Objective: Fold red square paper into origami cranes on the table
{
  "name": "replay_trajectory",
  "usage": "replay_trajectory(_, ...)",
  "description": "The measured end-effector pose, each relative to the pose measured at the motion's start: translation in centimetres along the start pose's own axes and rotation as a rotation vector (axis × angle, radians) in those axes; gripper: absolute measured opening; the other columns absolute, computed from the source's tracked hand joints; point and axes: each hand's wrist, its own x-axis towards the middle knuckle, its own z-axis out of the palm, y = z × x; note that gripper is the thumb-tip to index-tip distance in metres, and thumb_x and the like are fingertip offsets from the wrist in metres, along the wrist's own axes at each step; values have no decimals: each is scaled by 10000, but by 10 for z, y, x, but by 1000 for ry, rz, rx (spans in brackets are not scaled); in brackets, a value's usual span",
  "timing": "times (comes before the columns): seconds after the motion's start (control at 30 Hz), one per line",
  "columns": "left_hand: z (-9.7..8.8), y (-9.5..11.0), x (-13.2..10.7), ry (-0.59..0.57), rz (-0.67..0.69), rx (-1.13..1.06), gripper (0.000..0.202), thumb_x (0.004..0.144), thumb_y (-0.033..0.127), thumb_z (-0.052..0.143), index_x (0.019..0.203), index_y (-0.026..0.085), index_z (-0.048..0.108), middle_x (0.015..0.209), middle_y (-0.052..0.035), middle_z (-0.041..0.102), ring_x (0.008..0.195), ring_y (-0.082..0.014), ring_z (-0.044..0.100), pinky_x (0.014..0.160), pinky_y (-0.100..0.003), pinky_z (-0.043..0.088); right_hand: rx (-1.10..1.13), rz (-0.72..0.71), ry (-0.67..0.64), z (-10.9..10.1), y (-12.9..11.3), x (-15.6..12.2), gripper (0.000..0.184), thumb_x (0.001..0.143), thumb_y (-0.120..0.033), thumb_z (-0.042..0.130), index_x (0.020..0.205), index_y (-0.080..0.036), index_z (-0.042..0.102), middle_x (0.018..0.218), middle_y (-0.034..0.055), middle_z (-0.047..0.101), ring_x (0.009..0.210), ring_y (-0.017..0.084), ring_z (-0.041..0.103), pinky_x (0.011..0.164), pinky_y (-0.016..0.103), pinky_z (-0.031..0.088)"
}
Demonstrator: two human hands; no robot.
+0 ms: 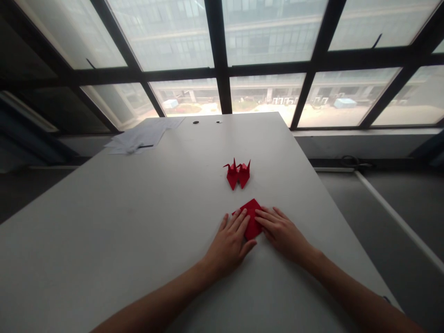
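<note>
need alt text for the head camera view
A person's left hand and right hand press flat on a folded red paper on a white table. Just beyond it stand red origami figures; loose white sheets lie at the far left corner, below a large window.

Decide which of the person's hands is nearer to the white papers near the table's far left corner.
Left. The left hand rests on the red folded paper, on the side towards the white papers; the right hand touches that paper's other side, farther off.
</note>
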Motion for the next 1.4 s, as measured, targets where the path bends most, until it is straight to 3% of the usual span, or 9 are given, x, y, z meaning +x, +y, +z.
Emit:
replay_trajectory(0.13,1,-1,1,45,-27,32,648,991,522,401,1526,168,313,1549,-126,388,1436,-282,324,1135,-475,291,-67,25,-4,3,6,-1,463,932,-88,442,1360,-219,558,1492,92,479,1430,271,361,1177,587,233)
replay_trajectory(0.33,-4,-2,1,78,-91,54,514,945,448,537,1421,260,488,1500,-91,455,1297,-311,437,1033,-500,369,6,76,125,-1,13,0,437,918,-86,464,1296,-239,622,1394,115,575,1377,259,442,1129,548,344)
replay_trajectory(0.43,-4,-2,1,79,-74,58,538,955,451,514,1439,220,467,1509,-113,435,1352,-312,397,1095,-516,324,58,62,108,-1,16,0,452,903,-64,470,1282,-250,631,1362,99,603,1334,240,491,1119,526,360)
replay_trajectory(0.57,0,-5,2,28,60,60,630,997,486,405,1521,149,315,1568,-136,349,1472,-278,261,1205,-530,149,27,81,61,-1,13,0,434,908,-75,470,1270,-246,638,1376,99,596,1332,242,492,1138,569,299)
replay_trajectory(0.87,2,-9,2,-27,105,70,638,990,558,375,1546,265,263,1615,-118,233,1502,-274,186,1194,-535,190,-26,67,96,-4,8,3,465,919,-109,474,1344,-266,581,1417,96,560,1378,260,435,1146,569,285)
replay_trajectory(1.03,2,-7,2,-20,81,78,641,998,543,369,1553,250,240,1614,-125,236,1502,-279,185,1190,-537,208,-116,-13,-31,-7,-1,-1,421,964,-326,539,1381,-269,541,1494,75,480,1439,306,332,1171,632,169)
replay_trajectory(1.2,4,-6,1,-27,56,82,634,995,548,368,1533,219,297,1610,-141,239,1503,-289,174,1188,-546,211,-237,56,-3,-1,-18,-16,650,936,-514,540,1445,-119,456,1489,211,441,1444,364,303,1168,658,114)
replay_trajectory(1.3,4,-5,1,-29,62,68,617,999,534,372,1530,228,302,1609,-132,249,1503,-282,176,1189,-544,212,-244,123,17,3,-19,-17,628,951,-449,537,1456,-91,429,1508,229,405,1437,370,316,1154,648,184)
replay_trajectory(1.4,3,-5,1,-7,55,36,605,1002,480,413,1536,225,286,1602,-124,270,1497,-270,206,1192,-531,218,-168,56,-22,2,-12,-10,537,960,-336,540,1454,-153,437,1522,155,422,1441,310,326,1169,574,234)
